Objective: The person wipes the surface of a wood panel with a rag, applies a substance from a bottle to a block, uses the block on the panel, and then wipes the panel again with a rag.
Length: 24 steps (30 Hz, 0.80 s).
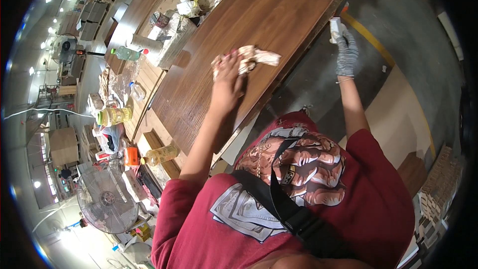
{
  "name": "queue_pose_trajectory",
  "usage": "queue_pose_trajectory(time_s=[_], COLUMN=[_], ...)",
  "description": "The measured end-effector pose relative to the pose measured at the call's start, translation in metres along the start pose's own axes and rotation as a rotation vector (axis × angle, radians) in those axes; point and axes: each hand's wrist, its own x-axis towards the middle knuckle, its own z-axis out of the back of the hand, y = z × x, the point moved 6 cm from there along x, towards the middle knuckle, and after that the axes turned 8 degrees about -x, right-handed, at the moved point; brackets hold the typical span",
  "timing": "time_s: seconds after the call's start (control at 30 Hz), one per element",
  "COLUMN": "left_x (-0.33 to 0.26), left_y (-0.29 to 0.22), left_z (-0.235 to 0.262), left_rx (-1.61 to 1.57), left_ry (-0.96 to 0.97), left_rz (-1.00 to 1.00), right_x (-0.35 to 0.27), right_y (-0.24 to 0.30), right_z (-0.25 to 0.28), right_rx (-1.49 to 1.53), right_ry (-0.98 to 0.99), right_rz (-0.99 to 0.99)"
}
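A workshop: stacked wood panels (259, 35), concrete floor (393, 25), standing fan (107, 200).

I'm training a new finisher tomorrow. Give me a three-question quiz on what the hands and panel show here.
1. True or false: the left hand presses a crumpled rag onto the brown wood panel.
2. The right hand wears: A) nothing B) a grey knit glove C) a red mitten
3. Fill in: the right hand holds a small white ____ beyond the panel's edge.

Key: 1 true; 2 B; 3 bottle (it looks like one with a red tip, though it is small in view).
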Motion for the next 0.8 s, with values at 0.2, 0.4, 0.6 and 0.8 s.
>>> queue_pose_trajectory(time_s=[0.2,0.4,0.6,0.8], left_x=[0.039,-0.002,-0.056,-0.077], left_y=[-0.046,-0.044,-0.036,-0.026], left_z=[-0.032,-0.027,-0.013,0.001], left_rx=[-0.08,-0.019,0.005,0.006], left_ry=[0.136,0.17,0.166,0.216], left_rz=[-0.171,-0.133,-0.034,0.037], right_x=[-0.002,-0.011,-0.035,-0.042], right_y=[0.016,0.004,-0.021,-0.026], right_z=[-0.007,0.016,0.02,0.016], right_rx=[0.052,0.064,0.148,0.13], right_ry=[0.049,0.028,0.02,0.024], right_rz=[0.05,0.019,-0.017,-0.062])
